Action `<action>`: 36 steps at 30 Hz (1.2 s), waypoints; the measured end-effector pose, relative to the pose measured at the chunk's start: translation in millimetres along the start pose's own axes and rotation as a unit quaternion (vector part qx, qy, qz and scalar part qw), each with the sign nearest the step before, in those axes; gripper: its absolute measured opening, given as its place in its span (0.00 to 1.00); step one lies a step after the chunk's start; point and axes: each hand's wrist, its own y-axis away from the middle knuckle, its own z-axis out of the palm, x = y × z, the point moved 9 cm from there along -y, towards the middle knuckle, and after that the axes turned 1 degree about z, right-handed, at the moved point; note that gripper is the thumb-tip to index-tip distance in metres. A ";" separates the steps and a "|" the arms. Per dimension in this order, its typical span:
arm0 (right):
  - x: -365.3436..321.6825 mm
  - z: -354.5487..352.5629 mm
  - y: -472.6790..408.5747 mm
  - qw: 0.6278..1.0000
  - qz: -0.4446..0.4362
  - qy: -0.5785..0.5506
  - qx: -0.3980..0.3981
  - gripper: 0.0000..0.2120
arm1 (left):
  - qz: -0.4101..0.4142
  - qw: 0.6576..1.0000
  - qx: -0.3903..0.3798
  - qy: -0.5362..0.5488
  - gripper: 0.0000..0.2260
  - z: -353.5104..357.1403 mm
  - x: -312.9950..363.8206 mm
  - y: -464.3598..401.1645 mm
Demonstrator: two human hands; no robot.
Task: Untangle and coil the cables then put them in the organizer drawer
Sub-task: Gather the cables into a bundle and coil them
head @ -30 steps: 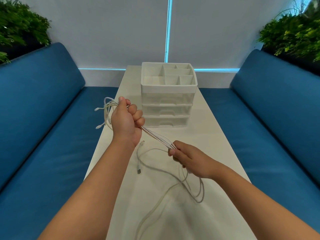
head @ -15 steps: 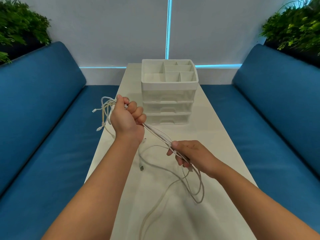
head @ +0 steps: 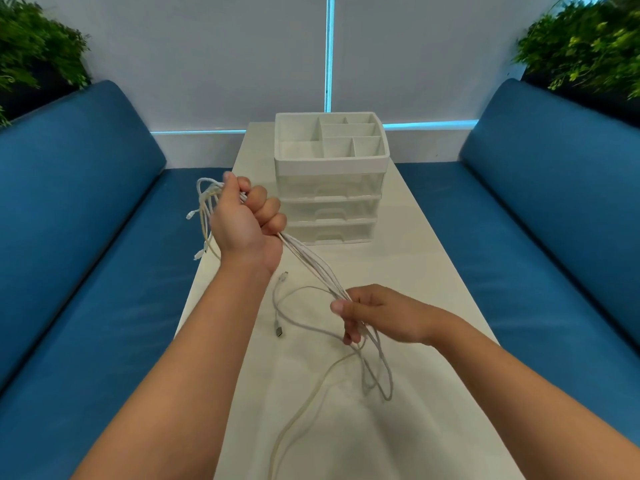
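Observation:
A bundle of white cables [head: 313, 265] runs taut between my two hands above the white table [head: 408, 278]. My left hand [head: 247, 225] grips the bundle in a fist, and several cable ends stick out to its left. My right hand [head: 375, 313] holds the same strands lower down, with loops hanging from it onto the table. One loose cable with a plug [head: 278, 331] lies between my arms. The white organizer [head: 330, 161] with three shut drawers stands behind my left hand.
Blue sofa cushions [head: 86, 237] flank the narrow table on both sides. Green plants [head: 585, 46] sit at the upper corners. The organizer's top tray has several bare compartments. Cable slack trails toward the table's near edge.
My right hand has slid down the bundle toward me, and its grip has shifted along the strands. My left hand stays in its fist near the organizer.

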 end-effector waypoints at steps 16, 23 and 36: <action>22.3 -18.1 -3.3 0.991 -0.045 -0.007 0.128 0.14 | 0.028 0.999 -0.019 -0.008 0.18 12.6 21.7 -15.6; 30.5 -42.3 -1.2 0.988 -0.012 -0.026 0.153 0.16 | 0.046 0.999 -0.017 -0.007 0.18 21.6 35.5 -26.2; 43.5 -35.5 7.1 0.982 -0.008 -0.139 0.127 0.23 | 0.069 0.997 0.021 0.011 0.18 0.3 63.6 -44.4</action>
